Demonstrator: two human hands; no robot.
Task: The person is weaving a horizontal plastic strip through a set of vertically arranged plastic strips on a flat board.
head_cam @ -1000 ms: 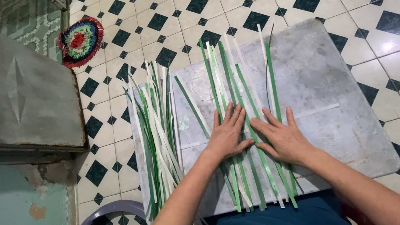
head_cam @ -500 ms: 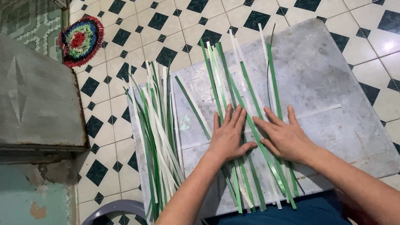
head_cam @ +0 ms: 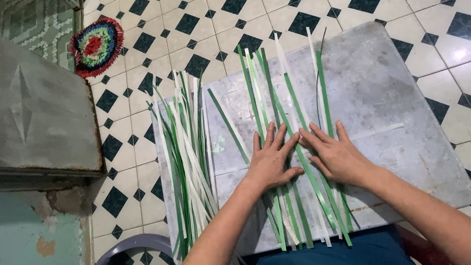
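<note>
While both hands lie flat, the left hand (head_cam: 271,163) and right hand (head_cam: 334,157) press green and white strips (head_cam: 296,144) onto the grey worktop (head_cam: 391,96), fingers spread apart. Palms hide parts of the strips. A loose pile (head_cam: 187,159) lies left.

"What did the person look like?"

"I saw 2 bare arms with no sleeves on them. The left hand (head_cam: 270,163) and the right hand (head_cam: 334,155) had no gloves, no rings and no watch. Each had 5 fingers with short nails."

"What did they wear?"

"Dark blue cloth covered the lap (head_cam: 338,263)."
</note>
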